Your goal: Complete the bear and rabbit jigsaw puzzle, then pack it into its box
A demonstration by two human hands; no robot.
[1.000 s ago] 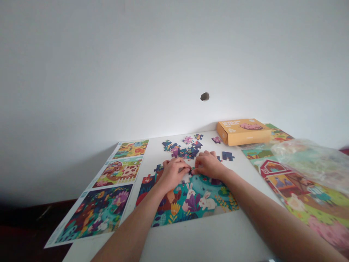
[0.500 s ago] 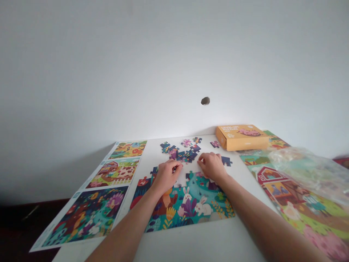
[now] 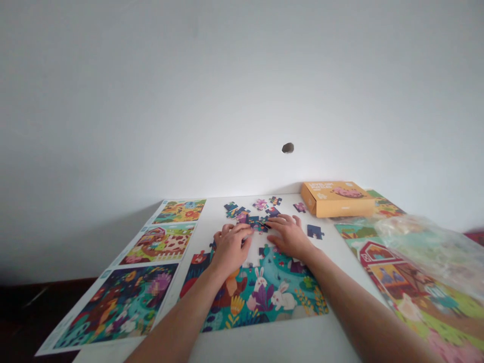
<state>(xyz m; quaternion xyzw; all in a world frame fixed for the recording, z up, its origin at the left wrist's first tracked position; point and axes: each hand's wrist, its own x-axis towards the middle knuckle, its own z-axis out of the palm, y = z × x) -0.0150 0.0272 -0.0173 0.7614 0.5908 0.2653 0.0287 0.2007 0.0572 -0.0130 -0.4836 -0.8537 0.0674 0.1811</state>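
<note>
A partly joined jigsaw puzzle (image 3: 264, 300) with white rabbits and plants lies on the table before me. My left hand (image 3: 231, 248) is over its upper left edge, fingers stretched out toward the loose pieces, palm down; what lies under it is hidden. My right hand (image 3: 290, 236) is open, its fingers spread at the right side of the pile of loose puzzle pieces (image 3: 255, 223), fingertips on or just above a dark piece. Beyond the hands lie a pink piece (image 3: 260, 204) and a blue piece (image 3: 230, 206). Right of my right hand is a dark blue piece (image 3: 315, 232).
On the left is a sheet with printed pictures (image 3: 155, 244). A yellow puzzle box (image 3: 340, 201) stands at the back right, against the white wall (image 3: 227, 101). A clear plastic bag (image 3: 423, 242) lies on a farm picture sheet (image 3: 427, 292) at right.
My hands have gone from curled fingers to stretched ones, reaching forward to the edge of the loose pieces. The view has tipped up slightly, so everything sits a little lower.
</note>
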